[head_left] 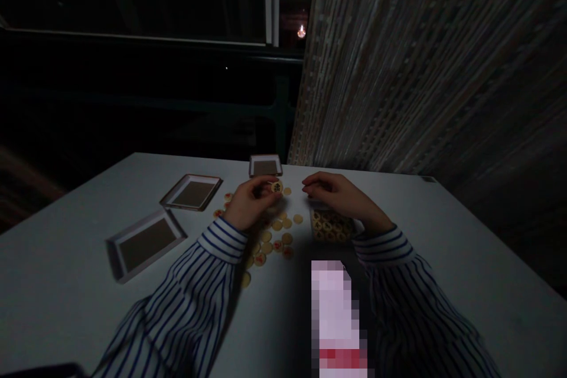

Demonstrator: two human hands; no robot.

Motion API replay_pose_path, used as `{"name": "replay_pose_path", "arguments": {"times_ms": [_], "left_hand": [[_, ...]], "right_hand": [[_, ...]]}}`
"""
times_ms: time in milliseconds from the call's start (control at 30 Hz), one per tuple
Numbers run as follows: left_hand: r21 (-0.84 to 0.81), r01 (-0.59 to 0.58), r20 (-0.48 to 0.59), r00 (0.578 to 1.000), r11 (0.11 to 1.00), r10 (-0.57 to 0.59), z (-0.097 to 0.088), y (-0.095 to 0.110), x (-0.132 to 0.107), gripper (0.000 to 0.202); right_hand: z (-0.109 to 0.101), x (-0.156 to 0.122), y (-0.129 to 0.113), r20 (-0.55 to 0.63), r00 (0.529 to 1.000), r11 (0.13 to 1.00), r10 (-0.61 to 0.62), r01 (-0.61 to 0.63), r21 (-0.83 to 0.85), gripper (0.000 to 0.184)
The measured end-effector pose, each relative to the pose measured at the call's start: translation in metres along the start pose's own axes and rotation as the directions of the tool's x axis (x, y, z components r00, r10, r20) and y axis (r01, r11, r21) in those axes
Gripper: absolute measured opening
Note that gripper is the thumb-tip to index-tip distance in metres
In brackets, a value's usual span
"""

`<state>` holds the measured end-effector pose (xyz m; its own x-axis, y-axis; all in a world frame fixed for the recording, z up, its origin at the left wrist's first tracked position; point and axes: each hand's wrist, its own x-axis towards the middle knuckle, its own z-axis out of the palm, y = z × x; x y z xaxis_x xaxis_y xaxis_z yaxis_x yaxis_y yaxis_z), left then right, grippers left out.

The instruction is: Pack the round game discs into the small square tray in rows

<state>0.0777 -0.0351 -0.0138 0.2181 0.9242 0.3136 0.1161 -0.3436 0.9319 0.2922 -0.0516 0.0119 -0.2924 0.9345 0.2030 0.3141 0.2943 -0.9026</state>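
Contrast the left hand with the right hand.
The left hand pinches a round piece with a dark marking; no piece shows in the right hand. The left hand is nearer the loose pieces; the right hand is nearer the box of pieces. Both hands emerge from striped cuffs.

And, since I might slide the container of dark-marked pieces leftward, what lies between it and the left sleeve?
Loose round pieces lie on the white table there, some showing red marks, as the head view shows.
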Motion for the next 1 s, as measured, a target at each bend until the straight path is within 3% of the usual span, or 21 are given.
{"name": "replay_pose_path", "arguments": {"times_ms": [267,433,600,1000], "left_hand": [[-0.036,0.018,0.096,0.995,0.999,-0.015,0.016,-0.004,0.012,0.037],[-0.046,0.063,0.139,0.989,0.997,-0.056,0.025,0.006,0.018,0.037],[-0.105,0.107,0.141,0.986,0.989,-0.092,0.035,0.014,0.026,0.039],[-0.116,0.12,0.139,0.985,0.986,-0.104,0.048,0.005,0.029,0.033]], "right_hand": [[-0.01,-0.004,-0.005,-0.054,0.999,0.999,-0.007,0.004,-0.052,0.019],[-0.014,-0.004,-0.005,-0.069,0.997,0.995,-0.015,0.008,-0.1,0.022],[-0.019,-0.004,0.0,-0.076,0.996,0.986,-0.041,0.028,-0.167,0.027],[-0.024,-0.002,0.0,-0.097,0.994,0.969,-0.049,0.024,-0.245,0.027]]}}
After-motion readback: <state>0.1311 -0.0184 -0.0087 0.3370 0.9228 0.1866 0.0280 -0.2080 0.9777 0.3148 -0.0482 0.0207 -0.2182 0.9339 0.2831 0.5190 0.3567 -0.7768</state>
